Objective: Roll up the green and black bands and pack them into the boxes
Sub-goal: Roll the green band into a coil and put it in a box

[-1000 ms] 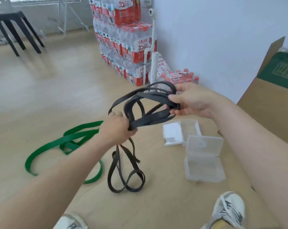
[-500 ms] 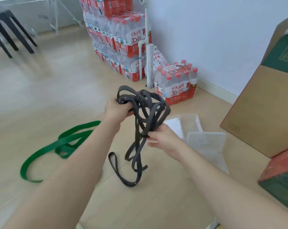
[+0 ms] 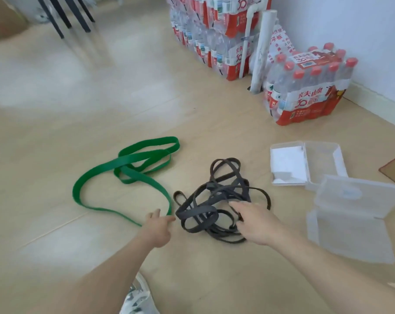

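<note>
Wooden floor (image 3: 78, 114) carries the tangled black band (image 3: 216, 192); left grip (image 3: 159, 227) spreads open beside it, right grip (image 3: 257, 223) rests open on it.

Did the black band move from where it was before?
Yes. The black band came down: it was up in the air before, and now it lies in a loose heap on the floor, between the green band and the clear boxes.

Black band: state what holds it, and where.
The black band lies heaped on the floor. The left hand holds nothing; the right hand covers its near loops, but a grip cannot be told.
</note>
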